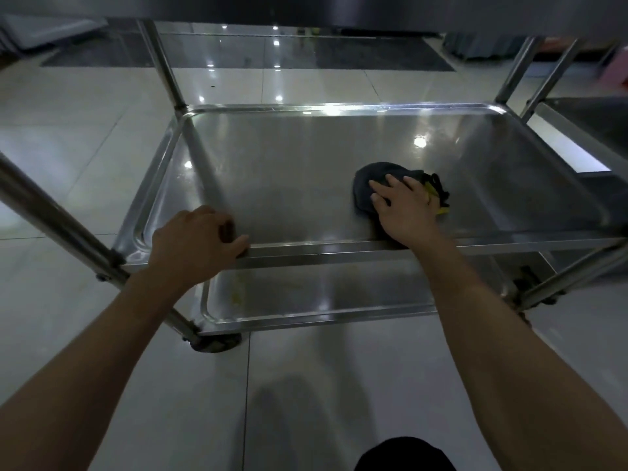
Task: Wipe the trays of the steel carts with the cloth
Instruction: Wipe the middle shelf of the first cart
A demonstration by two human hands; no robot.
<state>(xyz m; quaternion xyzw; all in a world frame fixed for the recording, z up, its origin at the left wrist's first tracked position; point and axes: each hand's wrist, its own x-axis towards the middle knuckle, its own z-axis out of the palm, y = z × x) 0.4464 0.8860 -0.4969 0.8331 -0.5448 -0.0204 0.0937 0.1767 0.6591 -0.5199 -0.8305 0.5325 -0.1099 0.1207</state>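
Note:
A steel cart's middle tray [289, 171] fills the centre of the head view, under an upper tray at the top edge. My right hand [404, 205] lies flat with spread fingers on a dark cloth [365, 185] with a yellow trim, pressing it onto the tray's right half near the front rim. My left hand [197, 239] is curled over the tray's front rim [323, 248] at the left. Below sits the bottom tray [306, 294], with a yellowish stain near its left end.
Cart posts rise at the left front [51, 215], back left [163, 62] and back right [516, 69]. A caster [215, 343] stands under the front left corner. A second steel cart [584, 130] stands close on the right. Glossy tiled floor surrounds everything, with a dark mat beyond.

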